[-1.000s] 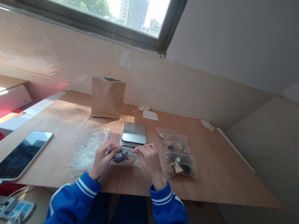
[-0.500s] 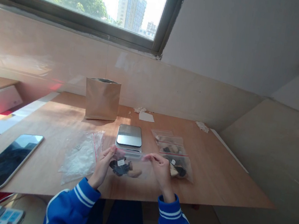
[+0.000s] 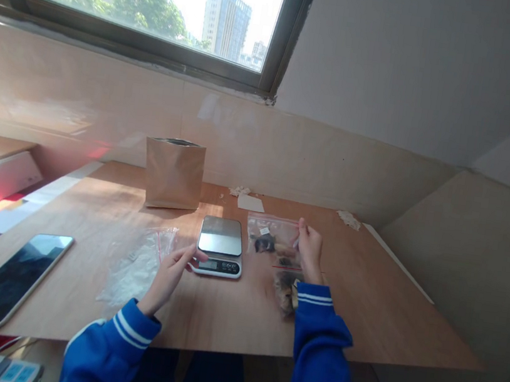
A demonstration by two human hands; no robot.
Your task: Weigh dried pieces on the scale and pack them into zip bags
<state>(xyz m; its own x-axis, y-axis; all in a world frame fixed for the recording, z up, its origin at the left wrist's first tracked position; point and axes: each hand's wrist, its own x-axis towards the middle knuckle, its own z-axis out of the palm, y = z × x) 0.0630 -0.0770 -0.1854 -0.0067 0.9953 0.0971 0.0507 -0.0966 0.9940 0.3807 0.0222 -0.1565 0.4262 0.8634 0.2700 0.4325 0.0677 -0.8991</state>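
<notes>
My right hand [image 3: 310,250] pinches the upper right corner of a clear zip bag [image 3: 257,223] holding dark and tan dried pieces and a small white label. That bag hangs over the other filled bags, partly covering them. A lower filled zip bag [image 3: 285,293] shows beneath my right wrist, partly hidden by the sleeve. My left hand [image 3: 170,274] holds nothing; its fingers are apart and reach to the left front corner of a kitchen scale [image 3: 221,237]. The scale has a bare steel plate and a front display with buttons.
A brown paper pouch [image 3: 172,176] stands behind the scale, its top open. Clear plastic bags [image 3: 136,272] lie to the left, near a large phone or tablet [image 3: 7,283] with a cable. Crumpled paper [image 3: 239,191] and a white card [image 3: 251,203] lie near the wall.
My right hand has carried the zip bag from in front of the scale to the right, above the other bags. My left hand has let go of it, and the scale's display is uncovered.
</notes>
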